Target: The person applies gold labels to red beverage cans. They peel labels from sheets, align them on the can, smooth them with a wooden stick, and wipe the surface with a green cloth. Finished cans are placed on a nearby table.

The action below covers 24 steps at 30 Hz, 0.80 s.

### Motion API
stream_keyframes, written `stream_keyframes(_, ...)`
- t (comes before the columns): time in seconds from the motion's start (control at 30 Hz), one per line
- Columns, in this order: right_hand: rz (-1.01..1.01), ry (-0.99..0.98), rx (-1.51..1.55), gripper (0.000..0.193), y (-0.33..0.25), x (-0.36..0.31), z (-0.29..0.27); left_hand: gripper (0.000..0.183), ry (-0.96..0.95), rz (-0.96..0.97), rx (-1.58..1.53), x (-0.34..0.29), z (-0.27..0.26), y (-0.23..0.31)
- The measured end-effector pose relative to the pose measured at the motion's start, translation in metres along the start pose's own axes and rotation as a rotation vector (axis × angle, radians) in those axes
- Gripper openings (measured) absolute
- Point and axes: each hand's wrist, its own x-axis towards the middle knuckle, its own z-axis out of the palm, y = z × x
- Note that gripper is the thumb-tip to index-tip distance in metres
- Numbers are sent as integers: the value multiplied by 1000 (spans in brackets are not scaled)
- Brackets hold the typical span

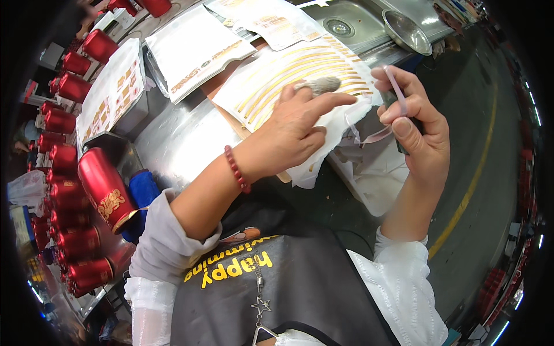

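Note:
My left hand (291, 135), with a red bead bracelet (235, 168) at its wrist, is over a white sheet (254, 86) bearing rows of thin gold strips. Its index finger stretches right, and the thumb is bent apart from it. A grey fabric piece (324, 85) shows beyond the fingers; I cannot tell whether it covers a finger or lies behind. Raised at the right, my right hand (421, 124) is closed on a translucent strip (395, 89), whose tail (378, 136) hangs toward the left. Some small dark thing (390, 99) shows behind its fingers, partly hidden.
A red canister (107, 187) with gold decoration leans at the left beside a blue cloth (143, 199). More red canisters (83, 242) line the far left. White decal sheets (190, 49) lie on the metal table (179, 132). A sink (352, 20) and metal bowl (407, 32) are at the back.

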Motion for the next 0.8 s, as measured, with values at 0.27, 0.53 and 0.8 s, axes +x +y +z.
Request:
stream_keyframes(0.27, -62, 92, 142, 22, -4, 18, 7, 22, -47, -20, -105, -5, 17, -5)
stream_keyframes(0.53, 11, 256, 174, 19, 10, 8, -8, 19, -141, -111, 31, -25, 4, -11)
stream_keyframes(0.8, 59, 240, 60, 20, 16, 9, -12, 12, 32, 33, 550, -40, 4, 10)
